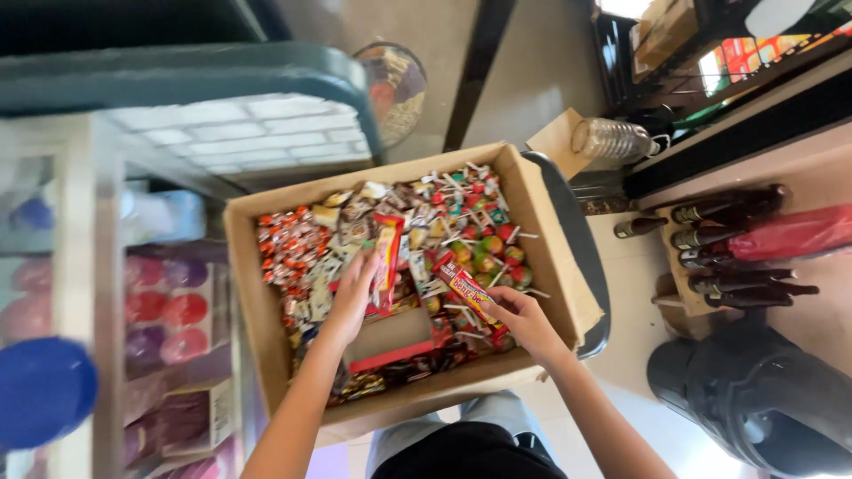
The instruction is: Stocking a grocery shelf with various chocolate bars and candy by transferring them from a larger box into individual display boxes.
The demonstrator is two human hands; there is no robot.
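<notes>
We see the left hand (352, 288) pinching a long red and yellow candy packet (387, 259) upright over the middle of the cardboard box (257, 302). Our right hand (519, 318) grips 1 end of a red snack bar (469, 293), slanted above the lollipops (484, 235) at the box's right. Small orange sweets (286, 244) fill its left side. Dark bottles (732, 253) lie well apart, on the right.

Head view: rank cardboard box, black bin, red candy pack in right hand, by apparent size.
1. cardboard box
2. black bin, cut off by the frame, so unsure
3. red candy pack held by right hand
</notes>
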